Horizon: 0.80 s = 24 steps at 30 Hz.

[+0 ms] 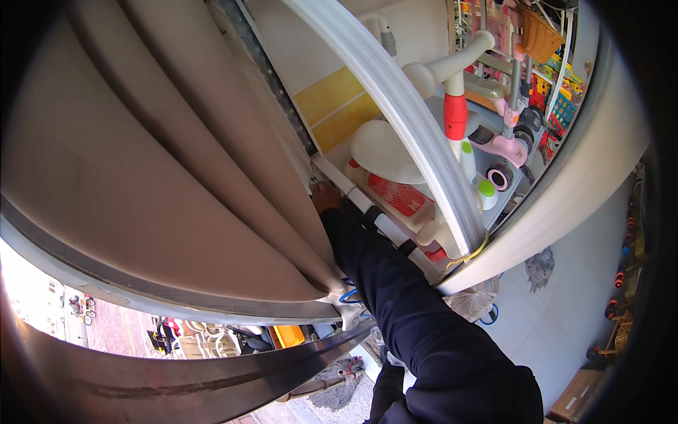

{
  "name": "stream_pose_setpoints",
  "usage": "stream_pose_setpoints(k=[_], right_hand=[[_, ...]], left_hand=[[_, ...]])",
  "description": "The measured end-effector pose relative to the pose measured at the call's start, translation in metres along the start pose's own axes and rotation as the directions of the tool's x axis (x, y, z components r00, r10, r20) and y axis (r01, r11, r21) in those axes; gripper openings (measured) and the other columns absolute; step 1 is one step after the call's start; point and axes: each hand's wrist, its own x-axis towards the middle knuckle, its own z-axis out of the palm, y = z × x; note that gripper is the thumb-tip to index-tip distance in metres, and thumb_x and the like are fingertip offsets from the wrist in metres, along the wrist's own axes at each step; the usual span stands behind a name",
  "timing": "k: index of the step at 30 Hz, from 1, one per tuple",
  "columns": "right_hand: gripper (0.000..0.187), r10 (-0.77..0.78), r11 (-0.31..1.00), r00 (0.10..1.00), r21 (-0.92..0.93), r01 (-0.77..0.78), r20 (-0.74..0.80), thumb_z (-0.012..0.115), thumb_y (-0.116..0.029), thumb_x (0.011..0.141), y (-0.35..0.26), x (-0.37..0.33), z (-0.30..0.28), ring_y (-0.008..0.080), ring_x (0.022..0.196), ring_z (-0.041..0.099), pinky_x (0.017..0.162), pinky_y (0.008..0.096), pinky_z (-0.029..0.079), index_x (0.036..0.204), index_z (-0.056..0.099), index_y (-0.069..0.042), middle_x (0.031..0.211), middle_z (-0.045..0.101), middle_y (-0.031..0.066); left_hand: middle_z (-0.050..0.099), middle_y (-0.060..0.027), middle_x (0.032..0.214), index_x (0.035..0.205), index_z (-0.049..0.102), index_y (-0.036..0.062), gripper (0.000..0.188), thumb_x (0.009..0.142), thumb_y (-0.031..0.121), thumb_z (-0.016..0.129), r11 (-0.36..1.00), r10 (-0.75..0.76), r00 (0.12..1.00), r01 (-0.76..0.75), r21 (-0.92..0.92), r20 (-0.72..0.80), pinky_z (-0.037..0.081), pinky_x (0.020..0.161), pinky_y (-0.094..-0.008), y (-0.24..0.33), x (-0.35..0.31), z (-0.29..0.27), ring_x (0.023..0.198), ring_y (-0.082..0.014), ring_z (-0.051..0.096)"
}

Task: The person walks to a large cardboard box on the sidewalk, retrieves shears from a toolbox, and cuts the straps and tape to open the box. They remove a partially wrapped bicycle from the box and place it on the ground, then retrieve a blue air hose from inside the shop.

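My right hand (325, 196) reaches up and left in a dark sleeve, at the narrow gap between a large brown ridged panel (176, 177) and a metal strip with holes (272, 78). The fingers are bent around a small metal-looking part at the gap's lower end; the hand hides most of it. Beneath the forearm runs a white bar (339, 177) with black bands. Just right of the hand lies a child's scooter (399, 194) with a red patterned deck. My left hand is out of view.
A white curved frame (395, 106) arches over the scooter. Farther right stands a pink scooter (505, 145) below a wicker basket (540, 35). One grey mop head (540, 268) is on the pale floor, another (339, 389) near the lower edge. A yellow-orange bin (288, 336) is beyond the panel.
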Motion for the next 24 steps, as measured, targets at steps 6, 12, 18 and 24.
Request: stream_pose_setpoints(k=[6,12,18,24], right_hand=[[0.031,-0.088,0.996,0.992,-0.006,0.088,-0.085,0.044,-0.034,0.096,-0.007,0.002,0.002,0.0388,0.094,0.061,0.082,0.047,0.047,0.101,0.059,-0.007,0.098,0.064,0.02],[0.032,-0.208,0.977,0.976,0.038,0.211,-0.069,0.048,-0.035,0.094,-0.022,-0.012,-0.023,0.039,0.096,0.059,0.08,0.0474,0.047,0.106,0.057,-0.007,0.101,0.061,0.0183],[0.053,0.001,0.998,0.97,0.063,-0.017,0.244,0.066,-0.036,0.082,0.015,-0.053,0.003,0.0342,0.104,0.061,0.088,0.0445,0.049,0.119,0.054,0.002,0.112,0.062,0.0204],[0.041,0.271,0.911,0.925,-0.38,-0.157,0.267,0.064,-0.037,0.077,0.092,-0.079,0.051,0.0344,0.099,0.066,0.087,0.0416,0.053,0.092,0.072,0.0,0.102,0.069,0.0209]], left_hand=[[0.062,-0.0168,0.117,0.11,0.065,0.0083,0.039,0.086,0.038,0.066,0.999,0.001,1.0,-0.001,-0.037,0.003,0.046,0.096,-0.0434,0.002,0.006,0.006,0.111,-0.0269,0.059],[0.063,-0.0175,0.117,0.109,0.065,0.0056,0.043,0.086,0.042,0.065,0.997,-0.015,1.0,0.016,-0.076,0.015,0.046,0.097,-0.0437,0.001,0.004,0.013,0.112,-0.0253,0.059],[0.063,-0.0182,0.117,0.108,0.065,0.003,0.047,0.087,0.045,0.065,0.993,-0.002,0.999,0.007,-0.119,0.039,0.045,0.098,-0.044,-0.037,0.015,0.041,0.113,-0.0237,0.059],[0.068,-0.015,0.091,0.09,0.068,0.003,0.032,0.083,0.034,0.071,0.904,0.281,0.952,-0.306,-0.3,-0.125,0.052,0.081,-0.0416,0.0,0.009,0.048,0.089,-0.0272,0.066]])
